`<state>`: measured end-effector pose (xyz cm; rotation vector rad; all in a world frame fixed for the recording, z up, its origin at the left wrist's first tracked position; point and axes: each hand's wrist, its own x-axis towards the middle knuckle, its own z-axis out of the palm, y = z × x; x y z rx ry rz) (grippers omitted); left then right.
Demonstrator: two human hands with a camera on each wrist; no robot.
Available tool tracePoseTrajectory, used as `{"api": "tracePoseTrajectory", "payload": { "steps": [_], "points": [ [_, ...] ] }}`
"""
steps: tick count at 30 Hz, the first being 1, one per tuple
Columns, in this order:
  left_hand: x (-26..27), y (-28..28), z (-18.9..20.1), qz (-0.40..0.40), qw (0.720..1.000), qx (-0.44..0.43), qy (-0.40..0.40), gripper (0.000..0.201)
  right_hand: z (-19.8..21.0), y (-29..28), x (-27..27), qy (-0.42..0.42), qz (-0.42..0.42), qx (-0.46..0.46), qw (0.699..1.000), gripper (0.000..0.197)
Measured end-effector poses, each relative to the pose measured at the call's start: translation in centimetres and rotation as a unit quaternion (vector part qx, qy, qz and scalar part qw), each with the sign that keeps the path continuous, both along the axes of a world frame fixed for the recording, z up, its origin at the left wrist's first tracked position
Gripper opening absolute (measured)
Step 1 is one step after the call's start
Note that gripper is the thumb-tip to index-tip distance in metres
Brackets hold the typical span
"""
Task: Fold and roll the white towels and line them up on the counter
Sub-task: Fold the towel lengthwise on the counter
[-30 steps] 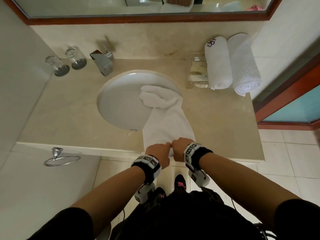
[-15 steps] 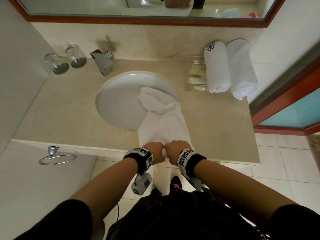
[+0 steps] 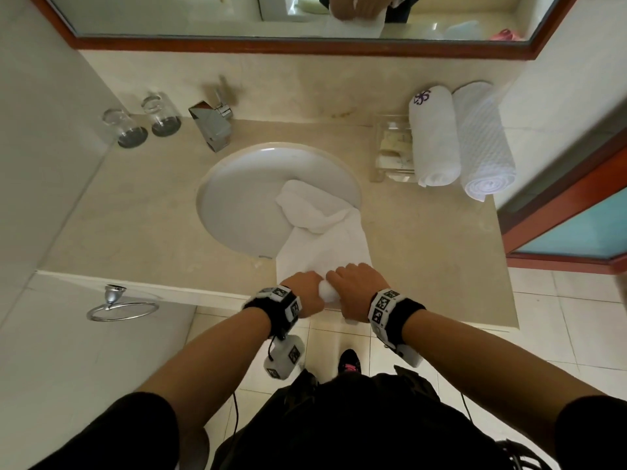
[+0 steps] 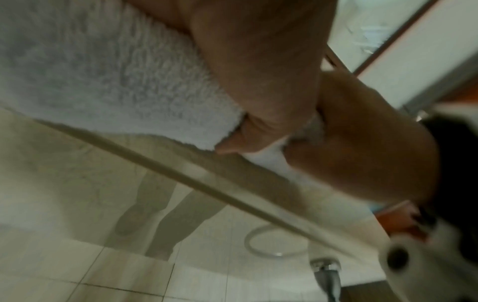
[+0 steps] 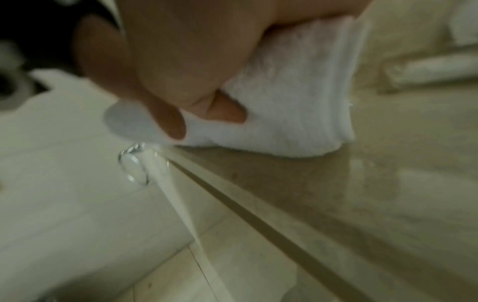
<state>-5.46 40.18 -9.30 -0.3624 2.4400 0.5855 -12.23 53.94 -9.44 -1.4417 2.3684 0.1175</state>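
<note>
While the head view looks straight down on the beige table [image 3: 424,239], the left hand [image 3: 303,292] and the right hand [image 3: 354,289] sit side by side at its near edge, both curled over the rolled end of a white towel [image 3: 324,245]. That towel runs away from the hands across the table, and its far end lies bunched inside the round sink [image 3: 244,195]. At the back right, two finished rolls lie touching each other: a smooth rolled towel [image 3: 434,137] with a purple emblem, and a waffle-textured rolled towel [image 3: 483,140] (its spiral end faces the camera). A clear tray [image 3: 390,147] sits just beside the smooth roll. Two glasses [image 3: 142,118] stand at the back left, near the chrome faucet [image 3: 212,125].

From the left wrist, blurred, the left hand [image 4: 258,85] grips the fluffy towel [image 4: 103,71], with a fingertip showing at the roll's lower edge by the table's [image 4: 232,175] rim.

From the right wrist, also soft, the right hand [image 5: 181,61] clasps the towel's [image 5: 289,106] layered roll, fingers tucked under it, the roll resting on the table [image 5: 388,183] at its edge.
</note>
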Motion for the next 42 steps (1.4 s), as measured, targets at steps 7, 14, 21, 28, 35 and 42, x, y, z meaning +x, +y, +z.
{"api": "tracePoseTrajectory", "payload": {
  "steps": [7,14,21,28,35,42],
  "points": [
    [-0.3,1.1,0.3,-0.082,0.995,-0.055,0.015,0.039,-0.7,-0.8,-1.8,-0.092,-0.065,0.144,0.983,0.026],
    [-0.3,1.4,1.1,-0.044,0.992,-0.106,0.048,0.023,1.3,-1.5,-3.3,-0.051,-0.028,0.122,0.991,0.03],
    [-1.2,-0.4,2.5,-0.056,0.998,-0.024,-0.035,0.037,1.7,-1.3,-0.3,-0.002,-0.044,0.041,0.998,0.032],
    [1.1,1.7,2.4,-0.12,0.974,-0.165,0.095,0.047,1.7,-1.5,-2.0,-0.085,-0.024,0.122,0.989,0.017],
    [0.2,-0.5,3.4,-0.024,0.998,-0.051,-0.011,0.034,2.7,-2.2,-1.7,-0.073,0.014,0.062,0.995,0.043],
    [0.7,-2.3,3.6,-0.02,0.999,0.007,-0.041,0.05,2.8,-2.2,0.1,0.012,0.002,0.043,0.999,0.031]
  ]
}}
